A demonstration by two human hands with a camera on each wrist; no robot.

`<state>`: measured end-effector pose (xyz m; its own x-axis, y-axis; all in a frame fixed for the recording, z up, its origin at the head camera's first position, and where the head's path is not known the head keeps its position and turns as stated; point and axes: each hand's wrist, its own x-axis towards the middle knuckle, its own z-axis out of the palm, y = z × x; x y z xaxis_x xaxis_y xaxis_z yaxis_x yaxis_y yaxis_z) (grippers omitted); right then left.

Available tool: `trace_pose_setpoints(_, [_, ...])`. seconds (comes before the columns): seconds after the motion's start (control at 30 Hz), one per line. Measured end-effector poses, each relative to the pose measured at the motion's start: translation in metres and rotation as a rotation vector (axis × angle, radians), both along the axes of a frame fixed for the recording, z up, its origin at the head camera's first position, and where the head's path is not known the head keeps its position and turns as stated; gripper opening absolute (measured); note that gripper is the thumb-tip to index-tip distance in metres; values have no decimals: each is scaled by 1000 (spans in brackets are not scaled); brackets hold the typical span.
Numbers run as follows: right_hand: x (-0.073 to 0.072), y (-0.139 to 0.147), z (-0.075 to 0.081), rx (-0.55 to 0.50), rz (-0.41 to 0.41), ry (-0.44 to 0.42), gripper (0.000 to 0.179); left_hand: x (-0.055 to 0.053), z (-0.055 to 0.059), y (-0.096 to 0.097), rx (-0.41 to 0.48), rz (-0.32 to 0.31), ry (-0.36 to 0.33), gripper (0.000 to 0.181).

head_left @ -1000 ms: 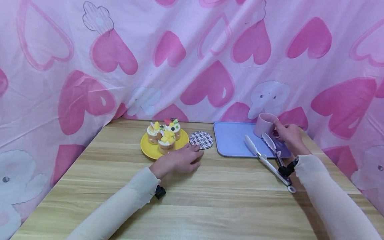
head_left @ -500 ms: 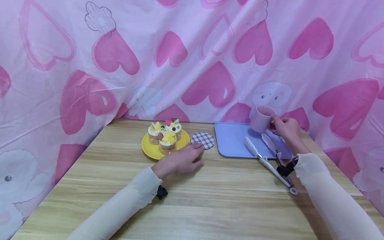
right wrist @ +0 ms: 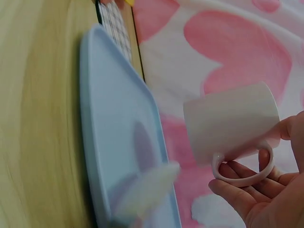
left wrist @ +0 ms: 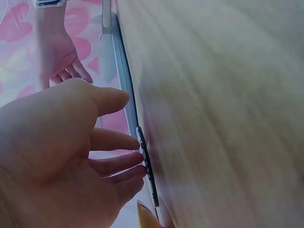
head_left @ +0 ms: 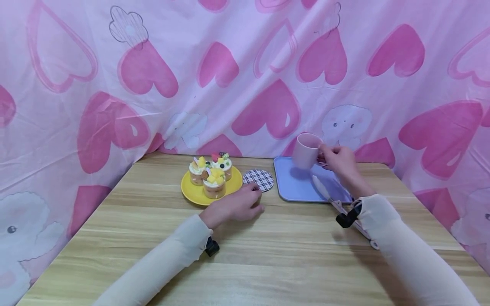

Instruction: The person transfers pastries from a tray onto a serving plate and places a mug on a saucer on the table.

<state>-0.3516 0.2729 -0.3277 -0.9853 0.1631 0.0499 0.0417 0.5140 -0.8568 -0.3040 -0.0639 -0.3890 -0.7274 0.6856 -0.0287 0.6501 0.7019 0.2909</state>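
Observation:
My right hand [head_left: 342, 163] holds a pink mug [head_left: 305, 154] by its handle, the mug raised over the blue tray [head_left: 287, 187]. In the right wrist view, fingers pass through and around the handle [right wrist: 243, 180] while the thumb lies near the rim. My left hand [head_left: 241, 203] reaches to the near edge of a round checkered coaster [head_left: 260, 175]. Seen from the left wrist, loosely bent fingertips rest at the coaster [left wrist: 148, 168], and the thumb stays apart from it.
Left of the coaster, a yellow plate [head_left: 187, 192] carries three fruit-topped dessert cups [head_left: 214, 187]. White-tipped tongs [head_left: 321, 187] lie across the tray's near edge, partly hidden under my right arm. Behind the wooden table [head_left: 245, 272] hangs a pink heart-patterned curtain [head_left: 245, 51].
My right hand has lifted the mug off the tray's right part and carried it left. My left hand has shifted slightly right, its fingers bending more at the coaster.

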Motion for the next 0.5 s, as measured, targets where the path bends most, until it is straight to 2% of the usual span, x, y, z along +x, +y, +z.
trace_pose_setpoints(0.13, [0, -20, -5, -5, 24, 6, 73, -1, -1, 0, 9, -2, 6, 39])
trace_pose_setpoints(0.27, [-2, -37, -13, -7, 46, -3, 71, -3, -3, 2, 5, -5, 5, 36])
trace_pose_setpoints(0.5, [-7, -61, -25, -53, 87, 19, 62, -7, -5, 2, -14, -6, 0, 40])
